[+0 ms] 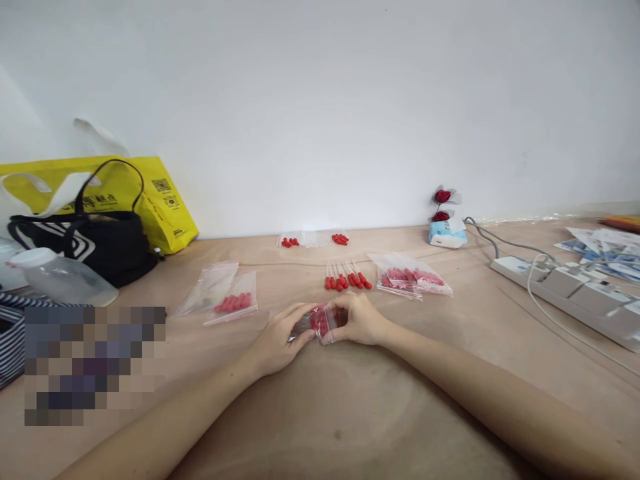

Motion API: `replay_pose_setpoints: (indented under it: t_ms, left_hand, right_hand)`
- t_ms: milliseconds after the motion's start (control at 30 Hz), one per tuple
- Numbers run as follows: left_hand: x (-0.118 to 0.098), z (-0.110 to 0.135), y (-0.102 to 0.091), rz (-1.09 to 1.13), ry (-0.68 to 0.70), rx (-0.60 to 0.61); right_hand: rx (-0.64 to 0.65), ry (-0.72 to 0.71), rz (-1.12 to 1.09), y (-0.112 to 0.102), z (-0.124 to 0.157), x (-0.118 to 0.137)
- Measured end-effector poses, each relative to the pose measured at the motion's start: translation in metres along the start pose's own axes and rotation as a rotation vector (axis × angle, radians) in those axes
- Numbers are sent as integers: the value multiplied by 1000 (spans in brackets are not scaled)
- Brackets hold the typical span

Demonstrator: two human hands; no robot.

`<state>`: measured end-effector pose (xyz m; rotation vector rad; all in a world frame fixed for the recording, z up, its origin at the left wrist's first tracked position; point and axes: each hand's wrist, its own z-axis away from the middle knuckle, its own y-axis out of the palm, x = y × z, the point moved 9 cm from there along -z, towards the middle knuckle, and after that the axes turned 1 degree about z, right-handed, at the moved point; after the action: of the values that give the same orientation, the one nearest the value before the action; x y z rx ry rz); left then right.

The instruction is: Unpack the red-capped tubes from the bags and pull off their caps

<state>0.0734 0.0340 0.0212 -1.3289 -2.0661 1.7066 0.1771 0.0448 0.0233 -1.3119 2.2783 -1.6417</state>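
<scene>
Between my two hands is a small clear plastic bag (321, 323) with red pieces inside. My left hand (283, 337) grips its left side, thumb below and fingers on top. The right side is pinched by my right hand (361, 320). Just beyond lie several loose red-tipped sticks (347, 277) with thin pale stems. Right of them is a pile of clear bags (413, 275) filled with red pieces. To the left, another clear bag (234, 303) with red pieces overlaps a clear bag (207, 290). My fingers hide part of the held bag.
Small bags of red pieces (290, 242) lie near the wall. A yellow bag (173, 210), black bag (117, 247) and plastic bottle (75, 277) stand at left. At right are a tissue pack (447, 235) with red flowers, a power strip (575, 293) with cables, and papers (607, 243).
</scene>
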Motion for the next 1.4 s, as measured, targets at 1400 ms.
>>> replay_pose_setpoints:
  t_ms: [1400]
  left_hand:
    - [16,4,1,55,-74,47]
  right_hand:
    - [-75,397,-1065,-25,8,-80]
